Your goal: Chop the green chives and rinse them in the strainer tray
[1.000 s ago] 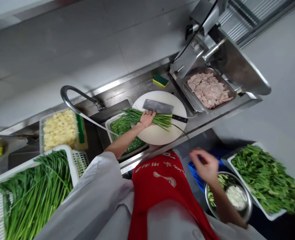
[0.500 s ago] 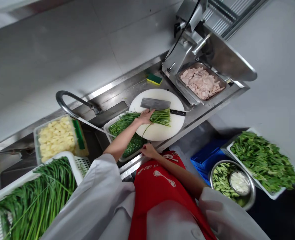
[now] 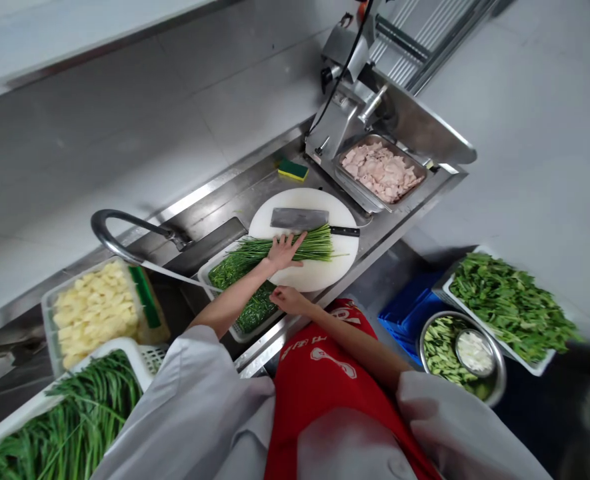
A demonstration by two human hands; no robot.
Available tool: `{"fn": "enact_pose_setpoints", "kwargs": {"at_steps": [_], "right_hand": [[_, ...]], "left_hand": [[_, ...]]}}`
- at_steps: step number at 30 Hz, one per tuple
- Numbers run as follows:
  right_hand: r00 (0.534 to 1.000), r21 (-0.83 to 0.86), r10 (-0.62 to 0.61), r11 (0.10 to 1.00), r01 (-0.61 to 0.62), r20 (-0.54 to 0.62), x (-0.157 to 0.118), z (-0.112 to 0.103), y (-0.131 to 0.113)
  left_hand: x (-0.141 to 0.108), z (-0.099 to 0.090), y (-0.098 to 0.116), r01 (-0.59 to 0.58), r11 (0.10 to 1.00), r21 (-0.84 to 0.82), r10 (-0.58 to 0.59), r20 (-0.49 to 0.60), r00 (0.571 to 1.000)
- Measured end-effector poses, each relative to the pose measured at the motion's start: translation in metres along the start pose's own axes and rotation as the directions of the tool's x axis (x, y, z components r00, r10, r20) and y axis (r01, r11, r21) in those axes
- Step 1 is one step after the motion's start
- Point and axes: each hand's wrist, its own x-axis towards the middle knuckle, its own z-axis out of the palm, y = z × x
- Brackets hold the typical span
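Note:
My left hand (image 3: 283, 252) lies with spread fingers on a bundle of garlic chives (image 3: 317, 245) on the round white cutting board (image 3: 319, 277). The leafy ends of the bundle reach left over a white basket (image 3: 203, 275) of chopped greens (image 3: 255, 310). Behind the bundle, a cleaver (image 3: 299, 218) rests flat, its black handle pointing right. My right hand (image 3: 289, 300) is closed near the basket's right side, at the counter's front edge; whether anything is between its fingers is hidden.
A bent faucet (image 3: 119, 217) arches on the left, near a tub of pale chunks (image 3: 95, 307) and a basket of long chives (image 3: 69, 413). At the back are a sponge (image 3: 293, 171), a slicer (image 3: 337, 120) and a meat tray (image 3: 382, 170). Leafy greens (image 3: 509, 300) and a steel bowl (image 3: 499, 387) stand low right.
The view has shifted slightly. A loose chive that hung toward my right hand no longer hangs there. My left hand's fingers are spread wider on the bundle; the cleaver lies as before.

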Motion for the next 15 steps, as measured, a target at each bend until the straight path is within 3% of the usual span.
{"fn": "enact_pose_setpoints", "kwargs": {"at_steps": [2, 3, 5, 6, 7, 8, 10, 12, 15], "right_hand": [[0.988, -0.196, -0.151, 0.970, 0.142, -0.033, -0.024, -0.050, 0.004], [0.980, -0.277, -0.175, 0.950, 0.145, -0.090, -0.036, -0.083, 0.009], [0.942, -0.418, -0.145, 0.908, 0.005, -0.304, -0.054, -0.157, 0.017], [0.894, -0.493, -0.113, 0.860, -0.131, -0.434, -0.056, -0.193, 0.020], [0.851, -0.569, -0.108, 0.785, -0.245, -0.515, -0.052, -0.224, 0.022], [0.842, -0.662, -0.146, 0.692, -0.288, -0.519, -0.043, -0.250, 0.023], [0.911, -0.837, -0.196, 0.499, -0.227, -0.363, -0.014, -0.281, 0.023], [0.969, -0.931, -0.199, 0.360, -0.067, -0.147, 0.020, -0.287, 0.021], [0.978, -0.948, -0.186, 0.282, 0.146, 0.095, 0.060, -0.284, 0.017]], "left_hand": [[-0.001, 0.001, -0.003, -0.007, 1.000, -0.011, 0.007, -0.024, 1.000], [-0.001, 0.001, -0.004, 0.006, 1.000, -0.025, -0.006, -0.026, 1.000], [0.000, 0.000, -0.003, 0.057, 0.997, -0.055, -0.058, -0.015, 0.998], [0.003, -0.002, -0.001, 0.081, 0.994, -0.068, -0.081, -0.005, 0.997], [0.007, -0.003, 0.001, 0.093, 0.993, -0.079, -0.092, 0.008, 0.996], [0.011, -0.004, 0.004, 0.092, 0.992, -0.089, -0.091, 0.022, 0.996], [0.021, -0.006, 0.009, 0.067, 0.992, -0.110, -0.062, 0.046, 0.997], [0.028, -0.006, 0.012, 0.049, 0.990, -0.129, -0.042, 0.054, 0.998], [0.025, -0.003, 0.018, 0.086, 0.986, -0.145, -0.076, 0.070, 0.995]]}}
